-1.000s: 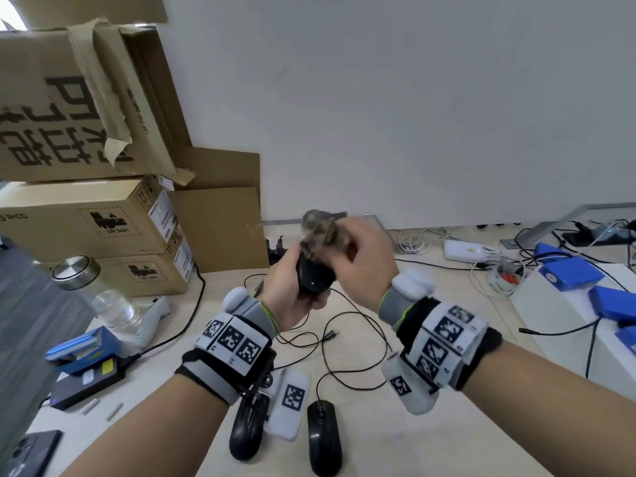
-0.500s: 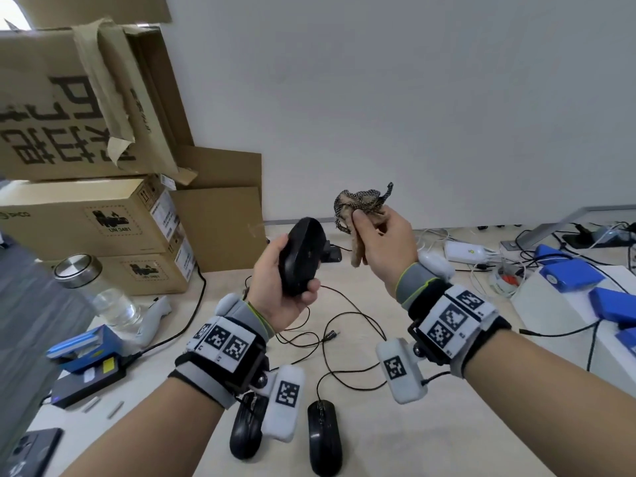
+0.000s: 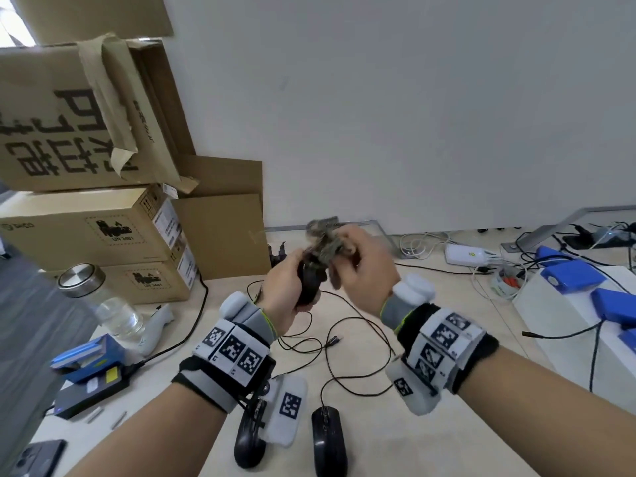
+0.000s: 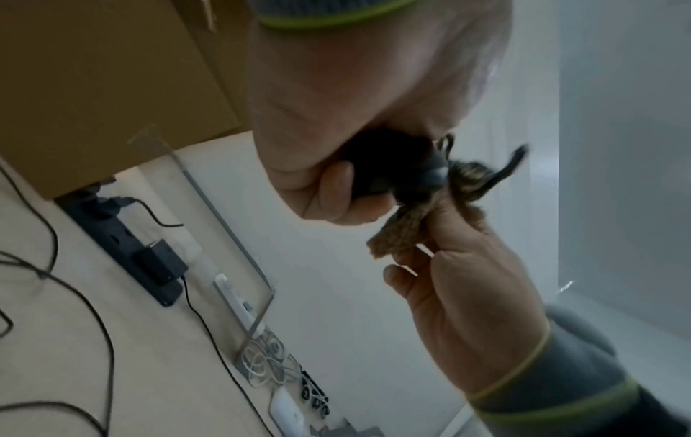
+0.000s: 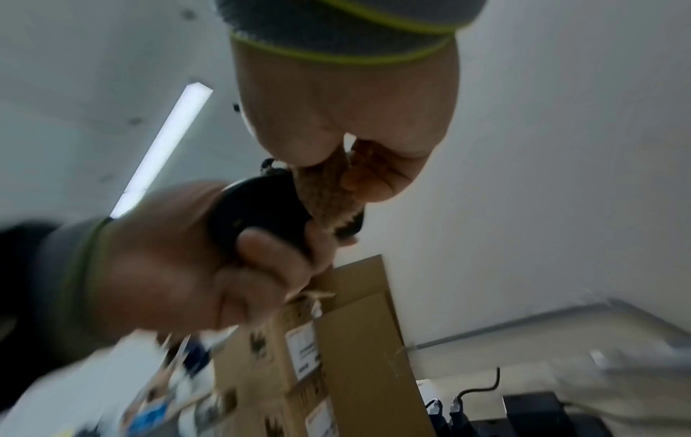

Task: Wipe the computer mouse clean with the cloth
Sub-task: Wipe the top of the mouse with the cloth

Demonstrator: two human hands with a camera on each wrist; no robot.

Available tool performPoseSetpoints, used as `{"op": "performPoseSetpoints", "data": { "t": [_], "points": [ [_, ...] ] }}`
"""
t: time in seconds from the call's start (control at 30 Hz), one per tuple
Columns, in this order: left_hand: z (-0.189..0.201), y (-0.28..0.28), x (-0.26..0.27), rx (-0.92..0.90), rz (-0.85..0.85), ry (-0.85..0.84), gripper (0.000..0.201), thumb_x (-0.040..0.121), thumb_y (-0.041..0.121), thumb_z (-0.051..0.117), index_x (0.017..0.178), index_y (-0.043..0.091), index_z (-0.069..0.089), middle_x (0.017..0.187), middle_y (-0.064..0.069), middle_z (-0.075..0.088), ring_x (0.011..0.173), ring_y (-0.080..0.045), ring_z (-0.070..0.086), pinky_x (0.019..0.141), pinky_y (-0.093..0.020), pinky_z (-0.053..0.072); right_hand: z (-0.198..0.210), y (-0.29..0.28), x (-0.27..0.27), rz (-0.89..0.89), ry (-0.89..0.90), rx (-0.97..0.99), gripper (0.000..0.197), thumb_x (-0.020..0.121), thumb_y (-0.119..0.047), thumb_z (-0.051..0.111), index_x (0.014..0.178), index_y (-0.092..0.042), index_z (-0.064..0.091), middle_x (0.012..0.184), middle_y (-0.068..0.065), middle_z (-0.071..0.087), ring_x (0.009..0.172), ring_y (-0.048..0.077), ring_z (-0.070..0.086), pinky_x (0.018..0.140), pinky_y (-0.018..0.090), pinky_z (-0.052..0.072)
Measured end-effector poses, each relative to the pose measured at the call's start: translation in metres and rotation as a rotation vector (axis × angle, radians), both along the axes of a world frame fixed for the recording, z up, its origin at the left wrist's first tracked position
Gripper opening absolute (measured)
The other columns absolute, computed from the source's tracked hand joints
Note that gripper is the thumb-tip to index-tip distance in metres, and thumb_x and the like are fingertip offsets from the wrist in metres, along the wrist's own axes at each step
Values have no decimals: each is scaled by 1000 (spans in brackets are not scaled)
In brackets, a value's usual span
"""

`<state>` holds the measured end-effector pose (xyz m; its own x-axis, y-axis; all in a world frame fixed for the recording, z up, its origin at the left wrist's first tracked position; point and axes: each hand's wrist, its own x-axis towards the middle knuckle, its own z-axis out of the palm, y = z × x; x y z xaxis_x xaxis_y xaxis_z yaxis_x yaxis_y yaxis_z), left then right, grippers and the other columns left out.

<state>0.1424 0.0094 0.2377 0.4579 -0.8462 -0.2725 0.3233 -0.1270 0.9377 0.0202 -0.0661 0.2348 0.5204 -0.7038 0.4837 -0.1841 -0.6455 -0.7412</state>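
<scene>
My left hand grips a black computer mouse in the air above the desk, fingers curled round its body. My right hand pinches a bunched brown cloth and presses it on the top end of the mouse. In the left wrist view the cloth sits against the mouse tip, held by the right hand. In the right wrist view the cloth lies across the black mouse, which the left hand holds. Most of the mouse is hidden by both hands.
Two more black mice lie on the desk near me, with loose black cables between. Stacked cardboard boxes and a glass jar stand left. Blue packs on a white box and chargers lie right.
Half a second ago the hands were apart, the cloth lifted clear of the mouse. Now the right hand has brought the cloth back down onto the mouse.
</scene>
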Motion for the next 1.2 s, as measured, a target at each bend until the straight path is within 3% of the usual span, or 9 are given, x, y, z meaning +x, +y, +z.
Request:
{"op": "performPoseSetpoints", "data": {
  "t": [0.23, 0.4, 0.57, 0.7, 0.77, 0.83, 1.03, 1.1, 1.2],
  "points": [
    [-5, 8, 5, -40, -150, 252, 29, 87, 30, 62, 107, 9, 64, 89, -9, 65, 82, -24, 65, 68, -40, 60, -5, -37, -3, -213, -142, 265, 27, 79, -57, 53, 88, -32, 61, 75, 9, 68, 73, 31, 66, 77, 52, 54],
    [-5, 3, -4, -44, -209, 253, 53, 88, 59, 45, 114, 17, 63, 103, -6, 70, 85, -26, 71, 66, -35, 60, -4, -5, 0, -70, -100, 109, 24, 85, -27, 56, 107, -33, 63, 107, -7, 64, 102, 19, 62, 93, 44, 50],
    [-5, -3, -1, -104, -123, 498, 95, 83, 82, 24, 124, 5, 63, 124, -17, 65, 117, -31, 62, 107, -45, 42, -37, 27, 1, 165, 90, -270, 43, 88, -16, 46, 129, -11, 57, 145, 7, 49, 141, 21, 34, 118, 38, 23],
    [-11, -5, -2, -67, -193, 411, 102, 77, 89, 15, 126, 13, 63, 124, -15, 66, 112, -30, 63, 104, -46, 42, -34, 10, 2, 202, 51, -243, 38, 94, -12, 42, 128, -9, 59, 140, 7, 53, 137, 13, 38, 116, 27, 25],
    [-12, -4, -6, -33, -256, 322, 106, 74, 91, 7, 129, 16, 59, 115, -17, 66, 89, -32, 64, 77, -37, 48, -22, -4, 4, 69, 8, -18, 33, 94, -16, 45, 123, -14, 62, 127, 2, 63, 119, 0, 49, 103, 17, 35],
    [-12, -4, -9, -22, -296, 286, 109, 71, 92, 4, 129, 17, 57, 107, -18, 63, 73, -29, 59, 61, -32, 39, -14, -11, 6, -63, 30, 137, 31, 91, -29, 44, 112, -19, 64, 106, -4, 69, 98, 7, 59, 89, 29, 46],
    [-10, -15, -1, -130, -262, 498, 113, 69, 95, 20, 136, 10, 54, 140, -18, 49, 135, -41, 44, 115, -52, 28, -33, 12, -2, 201, 2, -292, 38, 89, -10, 42, 122, -9, 61, 137, 5, 55, 138, 18, 38, 118, 35, 23],
    [-10, -14, -3, -142, -309, 440, 107, 71, 91, 25, 136, 11, 54, 134, -18, 55, 127, -39, 52, 109, -50, 38, -36, 3, -5, 190, -25, -247, 38, 91, -11, 40, 124, -9, 60, 137, 6, 55, 137, 17, 39, 116, 33, 27],
    [-10, -9, -10, -94, -394, 236, 74, 82, 66, 51, 126, 7, 55, 101, -12, 64, 75, -26, 63, 60, -31, 48, -30, -15, -6, 16, -50, 33, 31, 95, -16, 42, 120, -17, 60, 116, -6, 64, 109, -6, 54, 96, 13, 39]
  ]
}}
